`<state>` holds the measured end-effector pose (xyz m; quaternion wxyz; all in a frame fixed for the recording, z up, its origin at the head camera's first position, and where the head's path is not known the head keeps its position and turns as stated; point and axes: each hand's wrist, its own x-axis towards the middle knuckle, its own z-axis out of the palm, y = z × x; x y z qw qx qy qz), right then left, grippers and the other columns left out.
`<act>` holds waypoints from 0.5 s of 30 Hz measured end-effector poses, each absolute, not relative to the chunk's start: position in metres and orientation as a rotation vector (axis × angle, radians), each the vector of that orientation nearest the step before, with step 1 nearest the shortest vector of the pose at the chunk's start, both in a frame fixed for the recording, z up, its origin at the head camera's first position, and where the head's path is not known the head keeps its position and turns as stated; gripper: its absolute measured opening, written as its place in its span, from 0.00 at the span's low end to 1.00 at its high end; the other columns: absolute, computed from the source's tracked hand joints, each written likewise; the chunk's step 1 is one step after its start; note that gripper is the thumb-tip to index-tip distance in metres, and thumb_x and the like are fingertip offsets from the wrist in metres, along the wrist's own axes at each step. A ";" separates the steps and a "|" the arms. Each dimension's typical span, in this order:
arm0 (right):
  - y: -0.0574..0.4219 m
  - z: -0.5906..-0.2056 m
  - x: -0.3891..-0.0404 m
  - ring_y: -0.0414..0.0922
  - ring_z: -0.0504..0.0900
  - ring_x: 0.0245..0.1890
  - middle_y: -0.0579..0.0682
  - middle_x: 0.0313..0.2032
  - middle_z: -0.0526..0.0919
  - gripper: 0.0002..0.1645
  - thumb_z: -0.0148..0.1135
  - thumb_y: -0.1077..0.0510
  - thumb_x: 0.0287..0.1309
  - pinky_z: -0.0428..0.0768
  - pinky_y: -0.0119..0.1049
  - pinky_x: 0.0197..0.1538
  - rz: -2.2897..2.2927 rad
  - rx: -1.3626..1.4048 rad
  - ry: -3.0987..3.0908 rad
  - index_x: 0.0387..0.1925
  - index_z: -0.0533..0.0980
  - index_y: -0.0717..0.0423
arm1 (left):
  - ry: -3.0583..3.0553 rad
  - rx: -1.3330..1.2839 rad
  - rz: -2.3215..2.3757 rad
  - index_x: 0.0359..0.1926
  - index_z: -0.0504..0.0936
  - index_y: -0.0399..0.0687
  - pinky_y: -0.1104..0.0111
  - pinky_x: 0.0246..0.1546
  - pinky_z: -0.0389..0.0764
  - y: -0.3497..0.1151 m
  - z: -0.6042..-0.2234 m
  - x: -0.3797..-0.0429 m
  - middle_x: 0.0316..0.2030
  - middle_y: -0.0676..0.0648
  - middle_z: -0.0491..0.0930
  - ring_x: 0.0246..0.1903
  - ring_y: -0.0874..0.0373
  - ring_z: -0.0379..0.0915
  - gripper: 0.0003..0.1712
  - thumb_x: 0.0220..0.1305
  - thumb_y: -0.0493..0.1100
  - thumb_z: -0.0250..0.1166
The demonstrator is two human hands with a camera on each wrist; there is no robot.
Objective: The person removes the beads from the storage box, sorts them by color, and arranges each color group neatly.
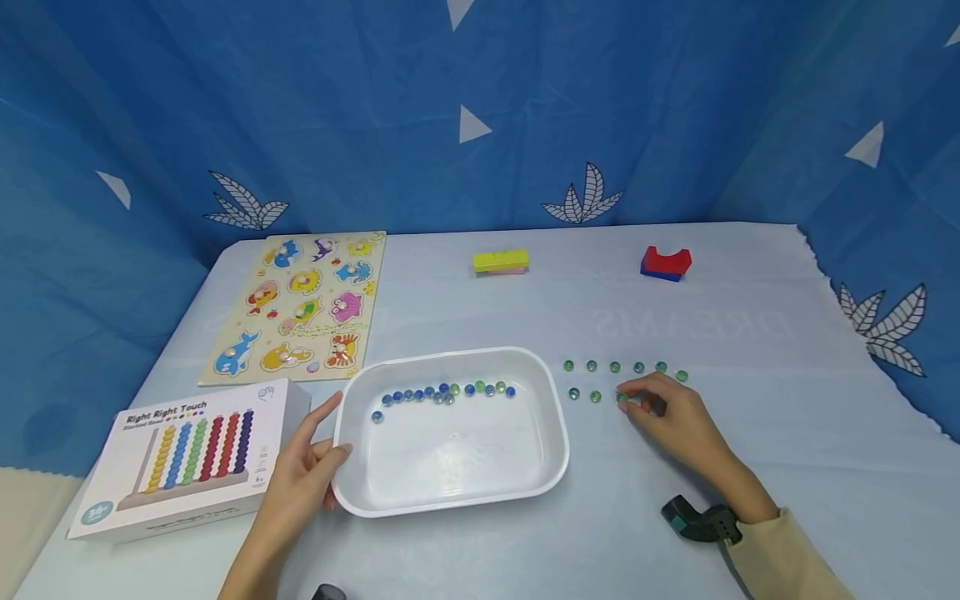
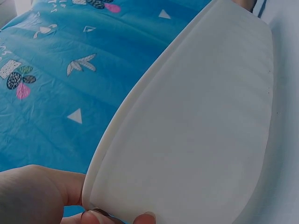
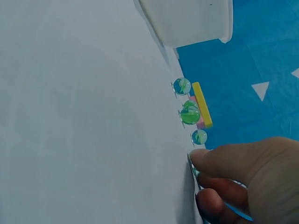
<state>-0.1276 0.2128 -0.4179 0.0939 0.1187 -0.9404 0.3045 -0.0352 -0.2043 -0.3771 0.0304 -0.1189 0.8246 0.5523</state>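
A white plastic tray (image 1: 457, 467) holds several blue and green marbles (image 1: 429, 392) strung out in a line near its far wall. My left hand (image 1: 300, 467) grips the tray's left rim, thumb on top and other fingers partly hidden below; the left wrist view shows the tray's outer side (image 2: 187, 116) close up. To the tray's right, green marbles (image 1: 615, 367) lie on the cloth in two rows. At the near row's right end, my right hand (image 1: 678, 421) pinches a green marble (image 1: 622, 398) between thumb and forefinger. That marble is hidden behind the thumb in the right wrist view.
A stacked-bead game box (image 1: 202, 450) lies left of the tray, with an animal peg puzzle board (image 1: 322, 275) behind it. Yellow and pink blocks (image 1: 501, 261) sit at the back middle, red and blue blocks (image 1: 666, 263) at the back right. A blue curtain (image 1: 375, 125) hangs behind.
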 end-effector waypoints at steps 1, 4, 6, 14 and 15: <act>0.213 -0.418 -0.128 0.33 0.67 0.23 0.41 0.24 0.76 0.11 0.68 0.62 0.42 0.68 0.25 0.24 0.901 0.353 -2.788 0.33 0.81 0.49 | 2.541 -0.363 1.709 0.66 0.54 0.63 0.68 0.10 0.70 -0.204 -0.377 -0.035 0.24 0.42 0.80 0.08 0.58 0.64 0.34 0.62 0.35 0.52; 0.213 -0.419 -0.129 0.32 0.67 0.23 0.41 0.25 0.77 0.11 0.68 0.62 0.42 0.69 0.25 0.24 0.904 0.368 -2.776 0.32 0.81 0.49 | 2.543 -0.350 1.722 0.66 0.54 0.62 0.68 0.09 0.69 -0.204 -0.378 -0.036 0.24 0.42 0.80 0.07 0.58 0.64 0.34 0.62 0.35 0.52; 0.213 -0.419 -0.129 0.32 0.67 0.23 0.41 0.26 0.77 0.12 0.69 0.62 0.41 0.69 0.25 0.24 0.907 0.380 -2.765 0.32 0.81 0.48 | 2.544 -0.345 1.727 0.66 0.54 0.62 0.68 0.09 0.69 -0.204 -0.378 -0.036 0.24 0.43 0.80 0.07 0.58 0.64 0.34 0.62 0.35 0.52; 0.213 -0.420 -0.130 0.31 0.67 0.23 0.40 0.25 0.77 0.13 0.69 0.63 0.40 0.69 0.24 0.24 0.912 0.390 -2.749 0.32 0.81 0.49 | 2.551 -0.342 1.727 0.66 0.55 0.61 0.68 0.09 0.70 -0.204 -0.378 -0.036 0.23 0.42 0.80 0.07 0.58 0.64 0.33 0.62 0.35 0.52; 0.213 -0.420 -0.130 0.31 0.67 0.23 0.40 0.25 0.77 0.13 0.69 0.63 0.40 0.68 0.25 0.24 0.912 0.390 -2.750 0.32 0.81 0.49 | 2.553 -0.342 1.725 0.66 0.55 0.61 0.68 0.09 0.70 -0.204 -0.378 -0.036 0.23 0.42 0.80 0.07 0.57 0.64 0.33 0.62 0.35 0.52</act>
